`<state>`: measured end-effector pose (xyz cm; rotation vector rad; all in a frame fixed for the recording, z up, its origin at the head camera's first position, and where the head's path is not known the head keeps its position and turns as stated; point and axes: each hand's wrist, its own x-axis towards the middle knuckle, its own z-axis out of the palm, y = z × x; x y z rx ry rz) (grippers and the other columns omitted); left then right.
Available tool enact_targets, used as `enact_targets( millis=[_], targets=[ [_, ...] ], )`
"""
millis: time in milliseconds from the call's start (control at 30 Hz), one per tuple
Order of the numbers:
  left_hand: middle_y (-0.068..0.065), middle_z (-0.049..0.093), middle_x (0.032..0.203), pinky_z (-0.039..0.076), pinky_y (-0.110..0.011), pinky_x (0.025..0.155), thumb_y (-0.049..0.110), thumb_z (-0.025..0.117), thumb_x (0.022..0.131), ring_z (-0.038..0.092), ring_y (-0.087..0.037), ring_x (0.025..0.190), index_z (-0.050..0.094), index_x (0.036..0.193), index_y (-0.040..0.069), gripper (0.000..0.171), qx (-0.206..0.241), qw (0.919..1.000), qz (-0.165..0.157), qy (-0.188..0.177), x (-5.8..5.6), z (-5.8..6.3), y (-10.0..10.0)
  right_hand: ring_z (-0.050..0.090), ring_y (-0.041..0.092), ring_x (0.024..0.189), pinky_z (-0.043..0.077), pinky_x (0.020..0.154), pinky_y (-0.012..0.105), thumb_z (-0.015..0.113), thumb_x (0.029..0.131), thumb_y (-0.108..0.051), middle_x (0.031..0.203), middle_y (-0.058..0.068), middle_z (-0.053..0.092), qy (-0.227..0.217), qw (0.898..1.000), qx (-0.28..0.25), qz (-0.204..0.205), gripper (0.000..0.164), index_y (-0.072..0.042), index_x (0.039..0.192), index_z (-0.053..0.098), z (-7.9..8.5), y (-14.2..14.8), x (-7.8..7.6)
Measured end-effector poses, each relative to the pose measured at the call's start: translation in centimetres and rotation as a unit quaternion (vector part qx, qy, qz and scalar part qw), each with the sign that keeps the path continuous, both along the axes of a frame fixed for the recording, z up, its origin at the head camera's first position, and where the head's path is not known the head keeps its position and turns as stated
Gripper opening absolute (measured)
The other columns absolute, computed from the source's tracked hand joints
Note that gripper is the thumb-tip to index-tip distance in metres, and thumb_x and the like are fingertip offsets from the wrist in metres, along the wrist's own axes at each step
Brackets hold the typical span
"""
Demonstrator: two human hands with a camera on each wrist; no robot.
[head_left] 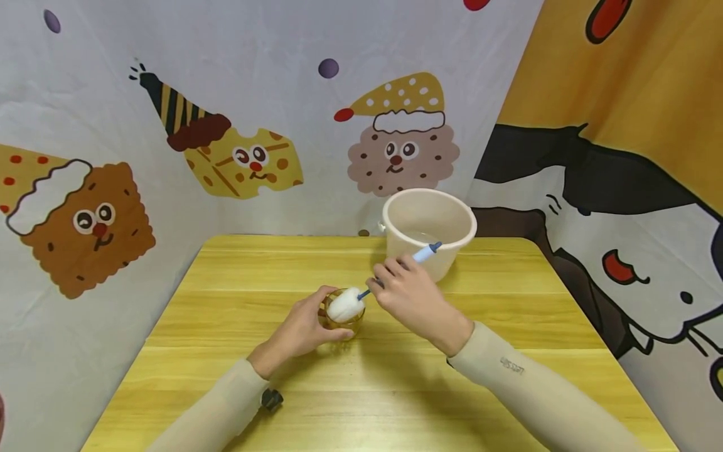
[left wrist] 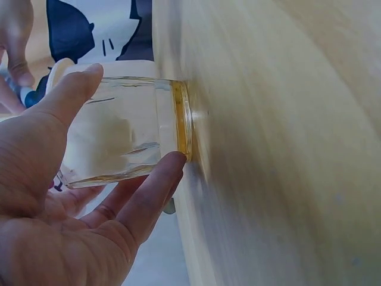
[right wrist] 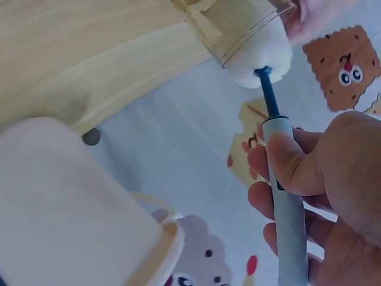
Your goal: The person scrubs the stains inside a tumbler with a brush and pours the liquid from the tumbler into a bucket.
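Note:
My left hand [head_left: 305,323] grips an amber glass cup [left wrist: 119,134] with thumb and fingers around its sides. The cup's base is right at the wooden tabletop. My right hand [head_left: 409,298] holds a cup brush [right wrist: 286,202] by its pale blue handle, fingers curled round it. A dark blue stem joins the handle to a white sponge head [head_left: 346,306]. That head sits partly inside the cup's mouth, its upper end sticking out past the rim. Through the glass in the left wrist view the sponge shows as a blurred white shape.
A cream bucket [head_left: 429,216] stands at the back of the wooden table [head_left: 254,270], just beyond my right hand, with what looks like water inside. Behind the table hangs a cloth backdrop [head_left: 271,50] with cartoon figures. A small dark object [head_left: 272,400] shows at my left sleeve.

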<state>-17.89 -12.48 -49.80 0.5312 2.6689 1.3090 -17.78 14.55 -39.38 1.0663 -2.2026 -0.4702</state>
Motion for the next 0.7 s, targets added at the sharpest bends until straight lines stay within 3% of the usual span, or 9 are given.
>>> enact_targets(
  millis=[133, 300, 700],
  targets=[
    [-0.013, 0.072, 0.153, 0.072, -0.037, 0.091, 0.042, 0.104, 0.09, 0.082, -0.028, 0.119, 0.059, 0.164, 0.018, 0.09, 0.004, 1.0, -0.004, 0.002, 0.0, -0.1, -0.1, 0.074, 0.022, 0.107, 0.058, 0.099, 0.037, 0.096, 0.098, -0.022, 0.112, -0.002, 0.081, 0.01, 0.999, 0.031, 0.002, 0.013, -0.024, 0.11, 0.091, 0.1, -1.1, 0.1],
    [-0.013, 0.076, 0.144, 0.072, -0.036, 0.09, 0.043, 0.104, 0.09, 0.082, -0.027, 0.118, 0.058, 0.164, 0.018, 0.091, 0.005, 1.0, -0.008, -0.001, -0.1, -0.3, -0.2, 0.072, 0.02, 0.106, 0.056, 0.103, 0.037, 0.098, 0.096, -0.026, 0.113, -0.005, 0.081, 0.013, 0.998, 0.058, 0.003, 0.016, -0.026, 0.111, 0.092, -0.2, -2.0, 0.3],
    [-0.011, 0.077, 0.139, 0.072, -0.038, 0.091, 0.043, 0.105, 0.09, 0.082, -0.026, 0.117, 0.058, 0.164, 0.016, 0.092, 0.005, 1.0, -0.005, -0.003, -0.1, -0.1, -0.1, 0.073, 0.02, 0.109, 0.055, 0.106, 0.038, 0.099, 0.094, -0.029, 0.112, -0.007, 0.083, 0.014, 0.998, 0.066, 0.0, 0.017, -0.026, 0.11, 0.092, 0.0, -2.7, 0.2]
  ],
)
